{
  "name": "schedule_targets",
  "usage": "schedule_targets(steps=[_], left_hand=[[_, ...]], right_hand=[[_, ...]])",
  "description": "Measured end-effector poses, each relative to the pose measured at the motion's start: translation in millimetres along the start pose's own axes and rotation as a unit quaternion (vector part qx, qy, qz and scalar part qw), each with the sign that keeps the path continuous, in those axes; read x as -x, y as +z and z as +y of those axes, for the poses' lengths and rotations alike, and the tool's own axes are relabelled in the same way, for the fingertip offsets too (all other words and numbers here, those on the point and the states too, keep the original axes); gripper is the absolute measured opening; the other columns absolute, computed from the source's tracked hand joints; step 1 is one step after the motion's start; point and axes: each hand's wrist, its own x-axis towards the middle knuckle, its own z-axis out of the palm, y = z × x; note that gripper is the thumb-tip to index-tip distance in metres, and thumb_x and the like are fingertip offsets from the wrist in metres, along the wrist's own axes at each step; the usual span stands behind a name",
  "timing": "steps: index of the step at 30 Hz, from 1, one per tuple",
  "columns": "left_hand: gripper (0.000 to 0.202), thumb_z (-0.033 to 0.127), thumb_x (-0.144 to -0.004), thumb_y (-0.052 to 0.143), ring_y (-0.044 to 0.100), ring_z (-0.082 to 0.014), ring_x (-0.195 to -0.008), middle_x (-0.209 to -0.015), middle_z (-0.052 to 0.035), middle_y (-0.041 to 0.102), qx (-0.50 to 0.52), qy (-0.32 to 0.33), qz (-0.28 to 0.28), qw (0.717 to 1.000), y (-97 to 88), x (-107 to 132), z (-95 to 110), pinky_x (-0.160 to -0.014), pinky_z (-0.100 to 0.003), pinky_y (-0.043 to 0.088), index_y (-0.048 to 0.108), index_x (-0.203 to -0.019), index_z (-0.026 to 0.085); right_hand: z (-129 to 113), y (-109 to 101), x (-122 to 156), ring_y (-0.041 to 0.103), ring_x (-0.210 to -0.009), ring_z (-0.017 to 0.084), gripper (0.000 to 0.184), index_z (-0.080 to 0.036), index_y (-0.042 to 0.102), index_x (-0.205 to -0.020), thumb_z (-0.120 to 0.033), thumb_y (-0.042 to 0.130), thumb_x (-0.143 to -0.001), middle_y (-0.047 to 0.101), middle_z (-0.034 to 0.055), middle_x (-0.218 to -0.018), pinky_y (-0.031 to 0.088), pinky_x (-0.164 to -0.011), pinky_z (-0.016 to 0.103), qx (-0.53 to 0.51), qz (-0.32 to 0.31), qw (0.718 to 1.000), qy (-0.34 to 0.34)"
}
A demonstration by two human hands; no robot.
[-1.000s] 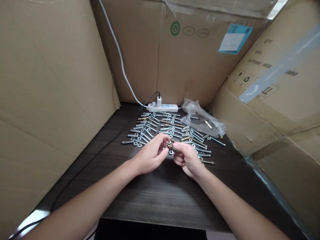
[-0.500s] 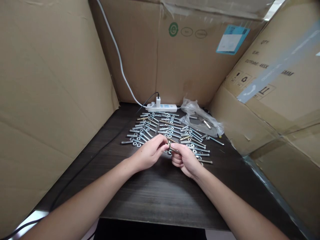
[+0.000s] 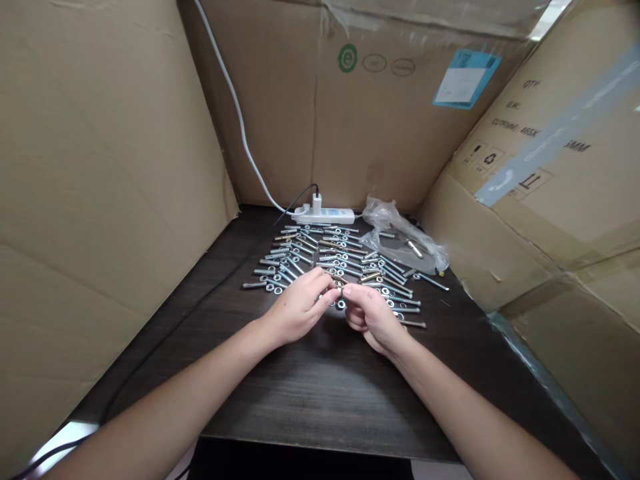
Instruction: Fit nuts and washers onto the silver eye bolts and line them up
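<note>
My left hand (image 3: 303, 303) and my right hand (image 3: 369, 315) meet over the front of the laid-out hardware, fingertips almost touching. Between thumb and finger my right hand pinches a small metal piece (image 3: 341, 291); its kind is mostly hidden. The left thumb and fingertips close in at the same spot, and what they grip is too small to make out. Just below the fingertips a hex nut (image 3: 341, 305) lies on the dark table (image 3: 320, 393). Around the hands are rows of bolts (image 3: 303, 255), metal sleeves, washers and nuts, some silver, some brass-coloured.
Behind the rows stands a white power strip (image 3: 330, 215) with a plug and cables. A clear plastic bag (image 3: 395, 233) with a metal sleeve (image 3: 415, 249) lies at the back right. Cardboard walls (image 3: 265, 100) enclose three sides. A black cable (image 3: 185, 317) crosses the left side.
The metal rod visible along my right thumb earlier no longer shows. My fingers have shifted slightly at the small piece, and the nut below them is more exposed.
</note>
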Motion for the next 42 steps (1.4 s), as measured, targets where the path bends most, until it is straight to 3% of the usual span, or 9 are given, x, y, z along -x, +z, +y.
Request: schedule_targets(steps=[2,5,9,12,15,17,21,26,42], left_hand=[[0.014,0.018,-0.090,0.040,0.048,-0.0151,-0.084,-0.094,-0.0038,0.050,0.012,0.017,-0.004,1.000,0.4,1.0,0.4,-0.077,-0.029,0.041,0.051,-0.099,0.018],[0.031,0.010,-0.084,0.042,0.047,-0.0153,-0.084,-0.099,-0.0047,0.048,0.018,0.027,0.024,0.999,0.4,2.9,1.4,-0.078,-0.029,0.042,0.045,-0.114,0.018],[0.011,0.023,-0.090,0.042,0.047,-0.0150,-0.080,-0.091,-0.0032,0.050,-0.001,-0.002,0.027,1.000,0.4,1.6,-0.4,-0.074,-0.029,0.041,0.050,-0.095,0.017],[0.021,0.030,-0.094,0.037,0.048,-0.0142,-0.076,-0.084,-0.0016,0.050,-0.018,-0.013,-0.021,1.000,2.0,0.5,-2.5,-0.070,-0.027,0.040,0.049,-0.082,0.017],[0.011,0.023,-0.091,0.041,0.049,-0.0138,-0.077,-0.089,-0.0013,0.052,-0.016,-0.023,-0.024,0.999,2.9,1.6,-1.9,-0.070,-0.027,0.041,0.050,-0.094,0.019],[0.019,0.017,-0.086,0.043,0.050,-0.0141,-0.080,-0.095,-0.0020,0.052,-0.010,-0.030,-0.006,0.999,2.2,2.6,-0.5,-0.071,-0.027,0.041,0.048,-0.105,0.019],[0.011,0.023,-0.090,0.041,0.049,-0.0141,-0.079,-0.090,-0.0017,0.052,-0.017,-0.032,0.001,0.999,0.1,1.9,0.7,-0.071,-0.027,0.040,0.050,-0.090,0.018],[0.025,0.036,-0.096,0.034,0.051,-0.0134,-0.078,-0.087,-0.0007,0.053,-0.003,-0.030,-0.039,0.999,1.8,0.3,-1.2,-0.071,-0.026,0.040,0.050,-0.088,0.018],[0.015,0.019,-0.092,0.040,0.052,-0.0137,-0.087,-0.100,-0.0020,0.053,0.022,-0.003,-0.049,0.999,-3.0,3.8,0.4,-0.079,-0.025,0.042,0.050,-0.104,0.021]], right_hand=[[-0.1,0.0,-0.5,0.015,-0.037,0.002,0.029,-0.017,0.048,-0.070,-0.038,0.066,-0.076,0.024,-0.0115,-0.047,0.008,-0.036,0.017,0.004,0.000,1.000,0.000],[-0.9,0.0,-1.0,0.014,-0.037,0.002,0.027,-0.016,0.050,-0.073,-0.038,0.066,-0.076,0.023,-0.0119,-0.046,0.007,-0.036,0.017,0.003,0.002,1.000,-0.002],[-1.4,0.1,-1.1,0.015,-0.038,0.002,0.030,-0.017,0.047,-0.068,-0.038,0.066,-0.076,0.024,-0.0113,-0.047,0.008,-0.036,0.017,0.005,-0.001,1.000,-0.008],[-1.3,-0.2,-1.4,0.015,-0.038,0.002,0.031,-0.017,0.047,-0.067,-0.039,0.066,-0.076,0.023,-0.0111,-0.047,0.008,-0.036,0.018,0.022,-0.007,1.000,-0.004],[-1.3,-0.7,-1.7,0.015,-0.038,0.002,0.029,-0.016,0.049,-0.069,-0.038,0.066,-0.076,0.025,-0.0108,-0.049,0.008,-0.036,0.018,0.034,-0.001,0.999,-0.008],[-1.3,-0.6,-1.6,0.016,-0.038,0.002,0.027,-0.016,0.051,-0.071,-0.038,0.066,-0.076,0.026,-0.0107,-0.049,0.009,-0.036,0.018,0.042,0.004,0.999,-0.014],[-0.7,0.4,-1.2,0.017,-0.038,0.003,0.027,-0.016,0.052,-0.070,-0.038,0.066,-0.076,0.026,-0.0105,-0.047,0.010,-0.037,0.018,0.062,0.004,0.998,-0.017],[-0.5,-0.1,-1.2,0.017,-0.039,0.003,0.026,-0.016,0.053,-0.070,-0.039,0.064,-0.076,0.027,-0.0102,-0.047,0.009,-0.037,0.018,0.084,0.001,0.996,-0.011],[-3.6,-6.5,-1.0,0.013,-0.039,0.003,0.031,-0.015,0.051,-0.065,-0.041,0.062,-0.078,0.023,-0.0104,-0.047,0.007,-0.038,0.019,0.062,-0.026,0.997,0.030]])
